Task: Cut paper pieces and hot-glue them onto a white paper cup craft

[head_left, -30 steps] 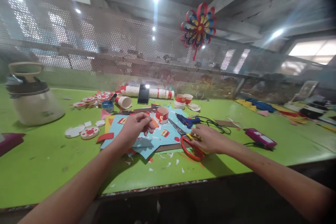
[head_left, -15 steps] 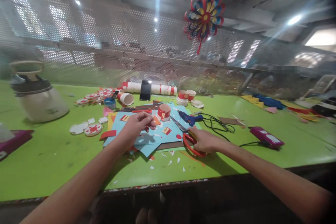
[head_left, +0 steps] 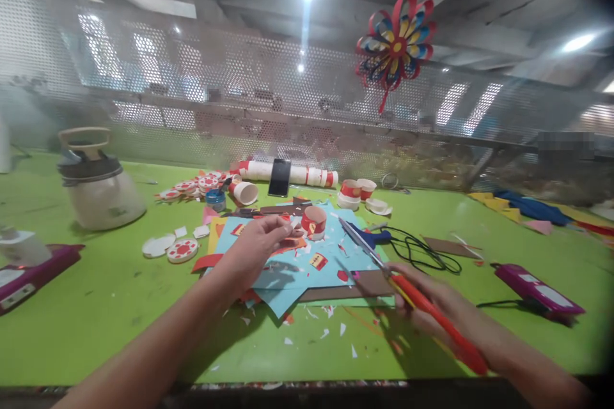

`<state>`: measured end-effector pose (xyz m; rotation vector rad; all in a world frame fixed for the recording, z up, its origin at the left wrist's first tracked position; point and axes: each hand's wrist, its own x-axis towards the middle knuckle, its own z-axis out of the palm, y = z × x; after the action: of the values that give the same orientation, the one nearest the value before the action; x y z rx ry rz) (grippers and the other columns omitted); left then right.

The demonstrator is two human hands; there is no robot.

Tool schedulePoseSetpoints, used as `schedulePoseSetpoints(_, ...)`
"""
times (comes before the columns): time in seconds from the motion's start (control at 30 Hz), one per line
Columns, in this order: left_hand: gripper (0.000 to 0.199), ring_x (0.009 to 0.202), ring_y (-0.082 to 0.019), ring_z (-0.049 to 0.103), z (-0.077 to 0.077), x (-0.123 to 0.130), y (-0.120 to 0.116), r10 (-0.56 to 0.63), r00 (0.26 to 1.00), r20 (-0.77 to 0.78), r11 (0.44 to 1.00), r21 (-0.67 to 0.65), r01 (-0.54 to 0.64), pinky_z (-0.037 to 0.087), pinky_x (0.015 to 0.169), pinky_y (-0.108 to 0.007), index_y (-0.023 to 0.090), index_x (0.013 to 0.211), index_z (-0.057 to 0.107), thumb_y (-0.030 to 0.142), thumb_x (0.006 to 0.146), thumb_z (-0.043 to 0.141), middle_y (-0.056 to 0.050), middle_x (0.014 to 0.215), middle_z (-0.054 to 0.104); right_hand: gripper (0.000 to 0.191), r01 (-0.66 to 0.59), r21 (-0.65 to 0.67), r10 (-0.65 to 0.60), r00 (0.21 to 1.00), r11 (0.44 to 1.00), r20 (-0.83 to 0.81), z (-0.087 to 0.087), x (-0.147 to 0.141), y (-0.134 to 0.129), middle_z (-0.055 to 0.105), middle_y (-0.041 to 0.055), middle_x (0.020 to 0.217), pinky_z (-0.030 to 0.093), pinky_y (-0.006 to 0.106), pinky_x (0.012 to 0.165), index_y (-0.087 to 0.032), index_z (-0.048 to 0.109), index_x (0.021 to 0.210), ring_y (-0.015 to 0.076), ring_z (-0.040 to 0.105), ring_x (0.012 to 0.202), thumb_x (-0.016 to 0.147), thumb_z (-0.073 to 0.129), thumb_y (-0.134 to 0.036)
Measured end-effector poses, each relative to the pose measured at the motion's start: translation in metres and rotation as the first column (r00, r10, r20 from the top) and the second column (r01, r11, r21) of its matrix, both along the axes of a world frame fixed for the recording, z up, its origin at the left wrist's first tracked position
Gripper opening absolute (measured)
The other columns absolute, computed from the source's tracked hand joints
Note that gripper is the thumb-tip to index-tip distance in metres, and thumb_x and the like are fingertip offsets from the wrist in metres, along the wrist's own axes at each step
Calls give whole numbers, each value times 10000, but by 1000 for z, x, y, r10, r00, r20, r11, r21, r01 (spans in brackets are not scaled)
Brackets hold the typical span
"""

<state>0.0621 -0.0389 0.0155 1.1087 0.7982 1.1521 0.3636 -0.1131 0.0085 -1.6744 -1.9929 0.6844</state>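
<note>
From the head camera, a person's two bare hands are reaching over a green table (head_left: 110, 319) scattered with paper scraps. The right hand (head_left: 446, 300) is closing its fingers around the handles of red-handled scissors (head_left: 425, 307), which are slanting above the table, blades pointing forward and to the left, the tip near a blue glue gun (head_left: 381, 236) with a looping black cord (head_left: 417, 249). The left hand (head_left: 259, 246) is hovering above light blue paper (head_left: 283, 294), its thumb and fingertips coming close together; whether they are pinching a scrap is too small to tell. Just beyond those fingertips, a red-and-white paper ring (head_left: 314, 223) is standing on the paper.

Farther back, a dark phone (head_left: 279, 177) is leaning against a long white-and-red roll (head_left: 259, 170). On the left, a pale jug (head_left: 105, 198) is standing near white discs with red patterns. On the right, a purple power strip (head_left: 540, 291) is lying on the table. A colourful paper flower (head_left: 397, 48) is hanging above.
</note>
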Motion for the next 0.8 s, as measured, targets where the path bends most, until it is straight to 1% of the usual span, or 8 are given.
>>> schedulePoseSetpoints(0.03,178,846,-181,650,-1,1,0,-5,1000,7,1000,1,5,494,830,-339,167,673,582,290,731,697,-56,819,704,545,-68,-37,65,996,997,-64,1,-4,-7,677,123,978,517,352,767,-252,491,1317,268,660,885,783,511,-356)
schedulePoseSetpoints(0.1,189,850,-173,646,-2,2,-2,-3,1000,18,1000,27,2,480,873,-337,161,667,586,298,742,693,-57,845,703,581,-161,-89,149,980,983,-130,5,-15,-18,570,141,1263,411,407,987,-271,495,1328,315,521,1192,760,577,-364)
schedulePoseSetpoints(0.17,196,859,-170,641,-3,2,-4,6,1000,20,997,72,-8,468,903,-338,151,660,595,299,750,688,-63,868,699,577,-189,-138,167,974,972,-155,7,-28,-24,480,126,1379,374,404,1034,-267,485,1340,315,432,1283,784,586,-387)
schedulePoseSetpoints(0.23,182,870,-172,639,-3,0,-8,-4,1000,21,994,106,2,469,901,-340,145,681,612,293,767,677,-69,896,697,552,-193,-162,164,970,968,-178,5,-38,-25,531,125,1325,461,361,954,-255,482,1338,296,511,1206,814,572,-405)
schedulePoseSetpoints(0.37,141,870,-168,647,-2,-3,-14,-49,999,17,991,123,46,477,886,-337,145,775,643,282,812,640,-61,907,694,461,-184,-91,159,959,979,-236,-6,-45,-24,674,69,952,542,257,723,-247,556,1240,215,639,861,809,595,-405)
schedulePoseSetpoints(0.5,171,861,-165,643,-1,-2,-17,-98,995,-2,984,151,97,493,855,-329,149,719,620,284,824,629,-43,885,675,368,-186,-55,164,947,981,-277,-15,-46,-21,616,31,769,499,212,582,-241,594,1135,160,583,673,844,544,-461)
schedulePoseSetpoints(0.7,186,800,-149,632,-2,-2,-18,-130,991,-40,979,153,134,492,802,-310,142,682,598,251,832,611,-25,823,645,408,-341,13,332,904,940,-270,-19,-49,-14,555,30,779,434,201,578,-210,577,1086,125,496,640,890,422,-532)
schedulePoseSetpoints(0.8,178,803,-152,633,-4,-4,-17,-142,989,-52,978,146,148,481,801,-310,144,691,595,250,834,604,-21,794,639,466,-363,12,355,903,932,-242,-19,-49,-11,514,11,716,394,202,533,-220,570,1107,116,437,582,882,384,-582)
